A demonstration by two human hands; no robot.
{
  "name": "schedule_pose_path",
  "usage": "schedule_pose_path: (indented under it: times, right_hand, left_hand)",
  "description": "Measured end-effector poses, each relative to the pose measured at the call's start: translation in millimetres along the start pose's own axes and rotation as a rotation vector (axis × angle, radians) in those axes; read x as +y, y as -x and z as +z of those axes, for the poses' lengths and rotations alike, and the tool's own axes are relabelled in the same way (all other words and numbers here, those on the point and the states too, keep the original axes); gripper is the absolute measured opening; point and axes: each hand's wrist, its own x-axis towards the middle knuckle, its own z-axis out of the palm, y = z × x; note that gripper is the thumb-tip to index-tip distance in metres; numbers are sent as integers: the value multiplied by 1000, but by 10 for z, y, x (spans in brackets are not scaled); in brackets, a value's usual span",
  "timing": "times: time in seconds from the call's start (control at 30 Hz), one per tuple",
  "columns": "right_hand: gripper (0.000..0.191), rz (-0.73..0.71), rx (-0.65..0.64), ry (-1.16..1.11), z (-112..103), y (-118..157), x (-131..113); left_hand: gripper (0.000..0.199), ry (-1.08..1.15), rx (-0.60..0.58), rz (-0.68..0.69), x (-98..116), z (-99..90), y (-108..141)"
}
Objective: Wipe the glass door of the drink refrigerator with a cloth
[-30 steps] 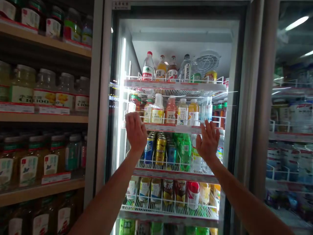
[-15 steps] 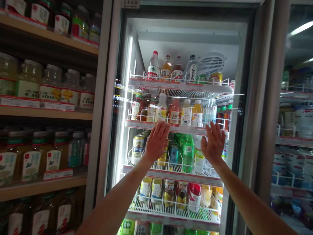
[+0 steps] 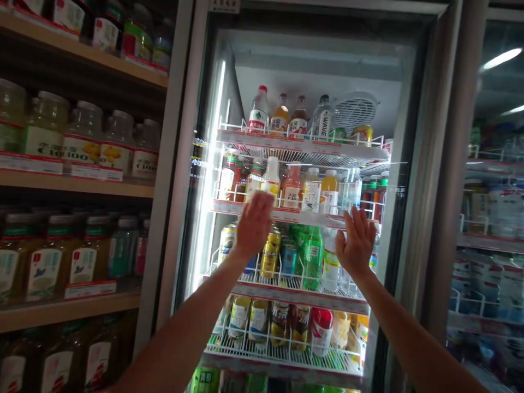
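My left hand (image 3: pixel 254 225) is raised before the lit drinks cooler, fingers stretched out and blurred, with nothing clearly visible in it. It overlaps the price strip under the second shelf's bottles, left of a gold can (image 3: pixel 271 254). Further right, my right hand (image 3: pixel 357 240) is up with fingers spread and holds nothing. It overlaps the same strip, beside a green bottle (image 3: pixel 313 259). Both palms face the cooler's glass door (image 3: pixel 319 54); whether they touch it cannot be told. Behind the hands stand a pink-orange bottle (image 3: pixel 292 188) and a yellow juice bottle (image 3: pixel 329 192).
Wooden shelves (image 3: pixel 82 183) with rows of bottles stand on the left. A metal frame post (image 3: pixel 174 164) separates them from the cooler. Another glass-fronted cooler (image 3: pixel 491 218) is at the right. Lower racks hold more bottles, including a red one (image 3: pixel 321 330).
My left hand has shifted left, uncovering the gold can more fully. My right hand has stayed almost in place. The view has tilted and shifted slightly.
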Motion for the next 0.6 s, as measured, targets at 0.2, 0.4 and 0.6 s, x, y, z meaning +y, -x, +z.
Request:
schedule_pose_path:
  times: [0.2,0.4,0.6]
  right_hand:
    - [54,13,22,-17,-13,-8,5]
    - [61,-95,49,-312,-128,-222,-598]
    - [50,-59,-200,-444,154,-388,-1558]
  left_hand:
    - [62,91,100,-177,-3,-53,-67]
    - [66,337,-33,-41,482,61,1]
    - [77,185,15,-120,-83,-91,180]
